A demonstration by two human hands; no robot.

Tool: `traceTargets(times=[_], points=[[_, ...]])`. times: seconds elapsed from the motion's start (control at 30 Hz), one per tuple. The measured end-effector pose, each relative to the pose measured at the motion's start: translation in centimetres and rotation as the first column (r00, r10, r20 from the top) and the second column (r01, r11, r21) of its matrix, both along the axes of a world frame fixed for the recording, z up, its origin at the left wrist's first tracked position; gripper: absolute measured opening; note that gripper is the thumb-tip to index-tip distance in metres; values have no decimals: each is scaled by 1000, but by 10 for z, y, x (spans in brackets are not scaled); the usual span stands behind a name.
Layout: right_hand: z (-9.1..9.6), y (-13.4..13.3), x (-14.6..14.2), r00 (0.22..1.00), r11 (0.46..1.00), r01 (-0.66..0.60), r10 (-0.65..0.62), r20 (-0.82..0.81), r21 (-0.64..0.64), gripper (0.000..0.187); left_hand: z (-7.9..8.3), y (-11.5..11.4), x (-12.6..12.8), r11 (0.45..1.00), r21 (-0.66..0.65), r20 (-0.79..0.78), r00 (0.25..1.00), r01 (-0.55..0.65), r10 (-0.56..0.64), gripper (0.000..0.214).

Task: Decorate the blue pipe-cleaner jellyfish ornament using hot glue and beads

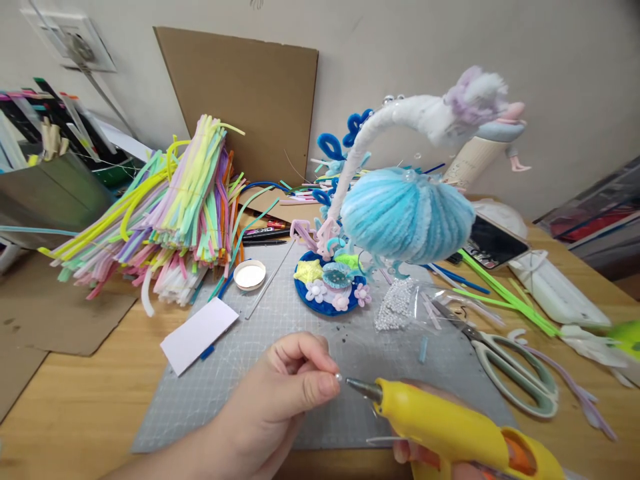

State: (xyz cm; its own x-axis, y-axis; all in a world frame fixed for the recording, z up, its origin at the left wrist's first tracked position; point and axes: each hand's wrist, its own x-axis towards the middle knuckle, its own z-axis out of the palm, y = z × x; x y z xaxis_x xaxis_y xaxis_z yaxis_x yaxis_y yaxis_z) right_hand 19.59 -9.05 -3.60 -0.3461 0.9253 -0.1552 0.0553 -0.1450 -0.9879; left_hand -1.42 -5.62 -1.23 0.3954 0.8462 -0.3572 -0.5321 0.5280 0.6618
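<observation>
My left hand (285, 393) pinches a tiny white bead (339, 377) between thumb and fingers over the grey cutting mat (240, 373). My right hand (415, 453), mostly hidden, grips a yellow glue gun (450, 427); its metal nozzle (360, 387) points at the bead, almost touching it. Behind them stands a pipe-cleaner craft: a fluffy blue jellyfish ball (407, 215) hanging from a white curved stem (380, 130) on a blue round base (327, 293) with small flowers and a star.
A big pile of pastel pipe cleaners (165, 213) lies left. White beads in a clear bag (397, 305), scissors (515, 367), green pipe cleaners (505, 293), a white lid (249, 274), a white card (199, 333), a phone (493, 241) and cardboard (240, 93) surround the mat.
</observation>
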Motion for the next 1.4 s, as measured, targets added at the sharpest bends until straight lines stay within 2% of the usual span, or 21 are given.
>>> traceTargets(times=[0.07, 0.13, 0.23, 0.3, 0.37, 0.47, 0.57, 0.63, 0.73, 0.77, 0.83, 0.9, 0.97, 1.07, 1.1, 1.13, 1.23, 1.27, 1.33, 1.37, 1.4], points=[[2, -4, -5, 996, 994, 86, -86, -2, 70, 44, 1, 0, 0, 1000, 1, -5, 1000, -5, 5, 19], [4, -5, -8, 995, 990, 104, -103, -16, 93, 40, 2, 1, 0, 1000, 7, -16, 1000, -23, 24, 19], [5, -6, -8, 992, 997, 67, -63, -106, 37, 44, 5, 5, -1, 997, 27, -55, 996, -69, 70, 21], [5, -9, -7, 985, 996, 83, -88, -148, -41, 50, 7, 11, -4, 990, 61, -129, 983, -126, 133, 22], [4, -11, -5, 981, 983, 116, -136, -139, -141, 50, 10, 19, -8, 966, 135, -243, 937, -222, 249, 21], [2, -14, -4, 974, 961, 85, -136, -181, -265, 43, 12, 29, -16, 887, 307, -377, 811, -346, 447, 19], [2, -14, -1, 960, 935, 3, -102, -262, -355, 39, 8, 36, -21, 831, 449, -440, 728, -329, 526, 15], [2, -12, 4, 978, 907, -29, -62, -201, -420, 42, 4, 39, -21, 823, 492, -482, 698, -284, 530, 15], [2, -10, 16, 1000, 877, -3, 15, 21, -480, 49, -2, 42, -18, 812, 516, -496, 677, -274, 544, 20], [2, -9, 20, 992, 889, 31, 28, 122, -456, 50, -4, 43, -17, 808, 520, -489, 679, -277, 548, 22], [1, -9, 26, 932, 941, 82, 44, 359, -327, 53, -6, 44, -16, 803, 527, -478, 684, -278, 551, 23], [0, -9, 29, 815, 983, 64, 48, 578, -172, 58, -10, 45, -15, 803, 533, -484, 682, -267, 549, 22], [3, -10, 29, 660, 998, -4, 44, 750, -55, 59, -14, 45, -16, 802, 540, -499, 669, -257, 551, 21], [17, -10, 25, 434, 994, -76, -42, 900, 83, 54, -20, 48, -19, 798, 553, -514, 656, -239, 553, 20], [24, -9, 22, 411, 987, -90, -87, 907, 135, 51, -22, 48, -20, 795, 559, -515, 653, -236, 555, 20], [31, -7, 20, 434, 976, -103, -130, 891, 192, 49, -23, 49, -20, 793, 564, -517, 649, -232, 557, 20], [50, 6, 7, 682, 889, -164, -211, 700, 427, 31, -23, 50, -19, 794, 571, -539, 635, -207, 553, 20], [53, 13, 1, 738, 851, -164, -230, 635, 499, 27, -21, 50, -17, 801, 569, -553, 633, -189, 542, 21], [54, 31, -11, 773, 817, -176, -231, 591, 549, 32, -17, 52, -13, 819, 557, -589, 632, -135, 504, 23], [53, 41, -18, 782, 828, -170, -217, 584, 535, 39, -15, 53, -11, 829, 550, -610, 628, -103, 483, 24], [50, 50, -24, 788, 862, -134, -206, 580, 488, 42, -13, 55, -9, 836, 545, -632, 621, -70, 464, 25]])
